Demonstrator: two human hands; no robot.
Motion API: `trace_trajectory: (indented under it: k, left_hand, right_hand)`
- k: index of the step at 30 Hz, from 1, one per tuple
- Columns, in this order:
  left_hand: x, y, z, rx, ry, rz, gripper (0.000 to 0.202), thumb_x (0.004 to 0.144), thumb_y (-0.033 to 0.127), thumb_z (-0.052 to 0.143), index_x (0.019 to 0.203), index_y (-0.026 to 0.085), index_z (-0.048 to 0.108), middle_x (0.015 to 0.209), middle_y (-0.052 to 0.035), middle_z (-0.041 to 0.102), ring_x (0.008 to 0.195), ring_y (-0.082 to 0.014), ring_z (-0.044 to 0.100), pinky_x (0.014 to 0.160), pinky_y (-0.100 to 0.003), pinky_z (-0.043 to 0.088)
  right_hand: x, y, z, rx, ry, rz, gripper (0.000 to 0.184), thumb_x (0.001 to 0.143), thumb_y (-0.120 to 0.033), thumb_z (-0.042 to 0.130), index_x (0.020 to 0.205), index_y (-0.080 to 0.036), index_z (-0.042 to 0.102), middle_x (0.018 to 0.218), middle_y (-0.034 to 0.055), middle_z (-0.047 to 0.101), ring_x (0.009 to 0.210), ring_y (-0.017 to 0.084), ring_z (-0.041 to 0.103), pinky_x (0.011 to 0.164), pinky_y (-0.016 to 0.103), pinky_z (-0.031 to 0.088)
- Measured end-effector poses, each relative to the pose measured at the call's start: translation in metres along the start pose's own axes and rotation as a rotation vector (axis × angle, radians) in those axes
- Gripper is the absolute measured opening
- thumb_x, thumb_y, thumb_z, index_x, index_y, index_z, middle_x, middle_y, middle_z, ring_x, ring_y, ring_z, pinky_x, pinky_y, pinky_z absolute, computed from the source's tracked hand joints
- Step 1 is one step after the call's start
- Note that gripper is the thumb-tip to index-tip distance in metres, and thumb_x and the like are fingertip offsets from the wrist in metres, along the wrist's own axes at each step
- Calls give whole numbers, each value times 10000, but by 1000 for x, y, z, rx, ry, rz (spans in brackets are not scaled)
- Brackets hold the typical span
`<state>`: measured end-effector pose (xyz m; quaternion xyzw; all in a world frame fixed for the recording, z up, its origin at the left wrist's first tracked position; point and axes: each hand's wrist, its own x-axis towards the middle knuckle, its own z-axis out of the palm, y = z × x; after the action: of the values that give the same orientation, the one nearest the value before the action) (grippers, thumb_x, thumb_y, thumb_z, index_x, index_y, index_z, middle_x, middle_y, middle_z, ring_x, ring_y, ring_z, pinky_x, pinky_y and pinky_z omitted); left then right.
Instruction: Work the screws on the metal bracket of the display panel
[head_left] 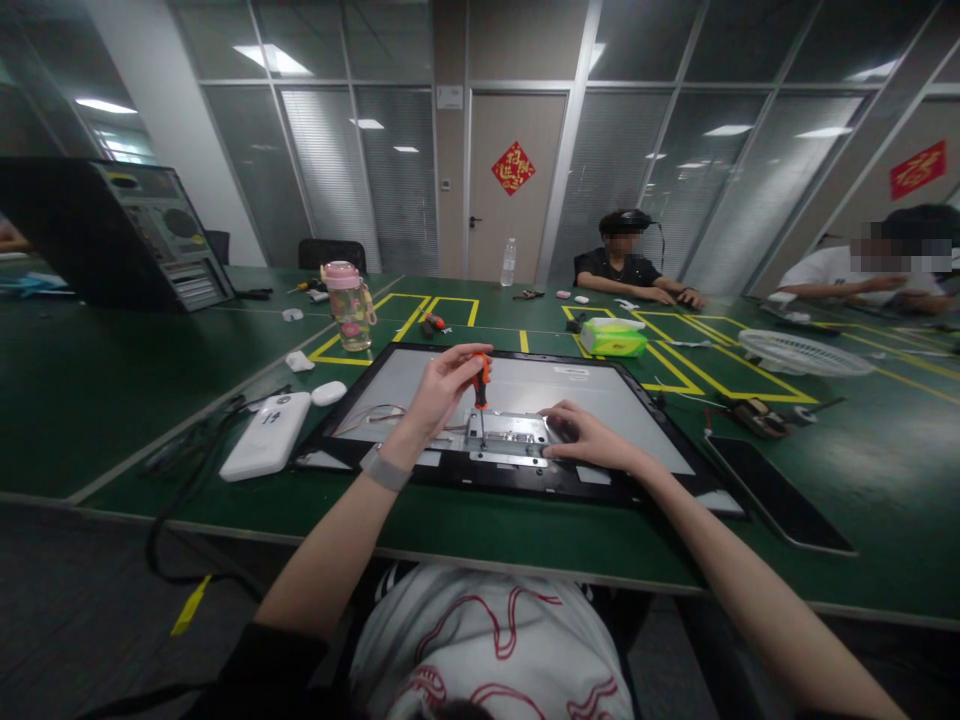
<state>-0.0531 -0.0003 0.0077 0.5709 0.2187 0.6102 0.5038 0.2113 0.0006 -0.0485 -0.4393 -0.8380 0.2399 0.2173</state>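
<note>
an orange-and-black screwdriver (481, 382) is held near upright by the left hand (448, 388), its handle clamped between the thumb and fingertips. its shaft is directed down at the left part of a silver metal bracket (508, 432); whether a screw is met by the tip cannot be told. the near right end of the bracket is touched by the right hand (592, 438), whose thumb and forefinger are seen apart; a dark patch is partly covered by that hand, and whether anything is gripped there cannot be told.

the bracket is set on the near middle part of a black-framed display panel (615, 400), which is laid flat on the green table (420, 530). thin wires (375, 415) are strung over the panel to the left of the bracket. a grey band (385, 468) is worn on the left wrist.

to the left of the panel, a white power bank (268, 437) is placed near a small white case (328, 393). farther off, a pink-lidded bottle (351, 312) is stood upright. a black computer tower (142, 235) is seen at the far left. beyond the panel's far edge, to the right, a green tissue pack (613, 338) is laid. a dark-screened phone (780, 493) is placed just right of the panel. at the far side, a person in a black shirt (624, 268) is seated with both forearms rested on the table.
</note>
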Motion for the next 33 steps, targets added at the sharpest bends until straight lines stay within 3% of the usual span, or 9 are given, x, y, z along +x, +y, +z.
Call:
trace_trajectory:
  k: [4,7,10,15,19,21,27,30,33]
  left_hand:
    - [3,-4,-2,130,105,79,162,707,269,721,837,176,696,745,6,634,697,-90,558,678,-206,448]
    - [2,-1,-1,52,42,42,231,789,338,621,910,158,701,868,-52,673,794,-137,605,747,-259,470]
    - [0,1,1,-3,-5,21,254,798,339,612,951,154,695,837,-57,676,782,-150,620,771,-292,478]
    - [1,-4,-2,198,104,108,174,730,293,702,857,173,706,764,-15,655,706,-114,567,689,-235,457]
    - [0,-4,-1,132,-7,59,280,838,308,554,1060,190,678,970,-59,683,867,-155,615,783,-279,479]
    - [-2,-3,2,140,-55,66,321,864,312,515,1131,191,647,982,-70,684,881,-166,622,797,-304,487]
    - [-4,-3,3,500,114,261,208,762,298,678,944,202,707,927,-42,655,840,-154,584,746,-259,475]
    - [-2,-4,-1,477,88,261,258,863,291,526,1042,200,688,1000,-56,654,901,-162,592,795,-276,472]
    - [-2,-3,-2,423,66,214,320,892,276,463,1144,186,639,937,-52,664,821,-151,612,779,-284,478]
  right_hand:
    - [0,1,0,-5,-5,-3,608,719,-502,696,1227,-198,558,1098,81,513,979,238,557,891,379,475]
    - [1,2,0,-18,0,-13,599,719,-500,694,1216,-193,565,1068,79,517,956,236,558,878,378,473]
    - [1,2,1,-17,4,-17,599,719,-500,692,1215,-189,566,1068,79,516,957,236,557,880,378,469]
    - [1,1,1,-9,-1,-12,597,721,-494,696,1217,-188,564,1078,82,510,964,234,556,884,375,473]
    - [1,1,0,-13,0,-9,591,722,-484,698,1223,-202,562,1079,80,515,953,234,557,864,375,482]
    - [1,1,0,-17,2,-12,593,725,-487,693,1224,-196,561,1079,82,515,951,233,558,859,373,482]
    - [1,0,0,-14,1,-10,595,721,-510,687,1217,-204,570,1064,76,520,944,234,563,850,372,487]
    - [1,0,0,-14,-2,-4,605,723,-513,685,1227,-202,563,1080,80,517,964,239,559,867,377,483]
    - [1,1,1,-17,-3,-8,613,722,-507,690,1228,-186,560,1084,86,512,968,239,558,882,381,477]
